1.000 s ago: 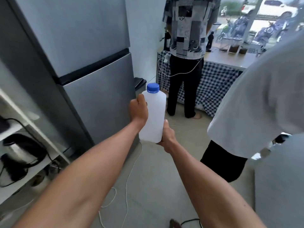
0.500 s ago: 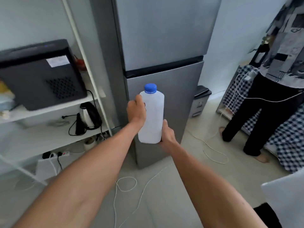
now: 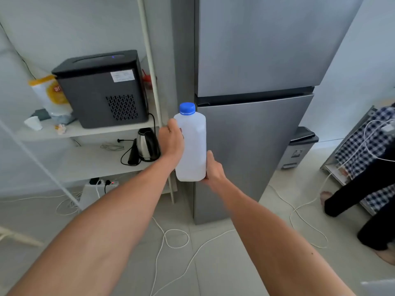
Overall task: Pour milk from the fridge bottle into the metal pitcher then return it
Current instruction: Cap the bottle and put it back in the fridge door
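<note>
I hold a white plastic milk bottle [image 3: 193, 146] with a blue cap upright in front of me. My left hand [image 3: 172, 141] grips its left side near the shoulder. My right hand [image 3: 212, 170] holds its lower right edge and cups the base. Directly behind the bottle stands a tall grey two-door fridge [image 3: 256, 82], both doors closed. The metal pitcher is not in view.
Left of the fridge, a white shelf rack [image 3: 89, 131] carries a black machine [image 3: 102, 88], a kettle [image 3: 147, 146] and a yellow bag. White cables [image 3: 171, 238] loop across the tiled floor. A small bin [image 3: 301, 146] and a standing person's legs [image 3: 363, 195] are at right.
My view has swung left, from the person and checked table to face the fridge and shelf rack. The bottle stays upright in both hands, now closer to the fridge.
</note>
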Motion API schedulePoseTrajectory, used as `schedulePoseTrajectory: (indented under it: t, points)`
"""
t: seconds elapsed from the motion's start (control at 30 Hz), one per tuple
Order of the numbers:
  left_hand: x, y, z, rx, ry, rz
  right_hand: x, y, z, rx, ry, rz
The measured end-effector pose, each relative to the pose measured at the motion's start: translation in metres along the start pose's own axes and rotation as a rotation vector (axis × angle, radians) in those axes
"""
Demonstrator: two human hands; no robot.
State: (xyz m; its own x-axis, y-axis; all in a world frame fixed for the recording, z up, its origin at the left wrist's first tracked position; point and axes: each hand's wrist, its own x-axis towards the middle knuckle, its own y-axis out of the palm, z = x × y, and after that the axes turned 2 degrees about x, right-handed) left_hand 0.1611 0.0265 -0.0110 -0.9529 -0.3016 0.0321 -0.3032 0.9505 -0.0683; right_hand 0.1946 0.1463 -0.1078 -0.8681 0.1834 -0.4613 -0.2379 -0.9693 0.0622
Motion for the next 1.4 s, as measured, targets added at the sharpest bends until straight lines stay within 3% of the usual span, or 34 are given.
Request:
schedulePoseTrajectory:
  t: [0.13,0.37,0.53,0.87,1.4]
  points:
    - [0.015,0.0,-0.003,-0.032,0.01,-0.018,0.019,-0.006,0.032,-0.289,-0.097,-0.108]
    - [0.046,-0.002,-0.002,-0.019,0.035,-0.025,0.062,0.001,0.152,-0.616,-0.552,-0.305]
    - [0.066,-0.006,-0.002,0.054,0.078,-0.051,0.09,0.017,0.186,-0.746,-0.474,-0.221]
    - [0.084,-0.006,0.008,0.008,0.038,-0.035,0.105,0.017,0.189,-0.886,-0.422,-0.293]
    - [0.084,-0.014,0.028,0.004,0.026,0.102,0.064,0.011,0.164,-0.849,-0.401,-0.611]
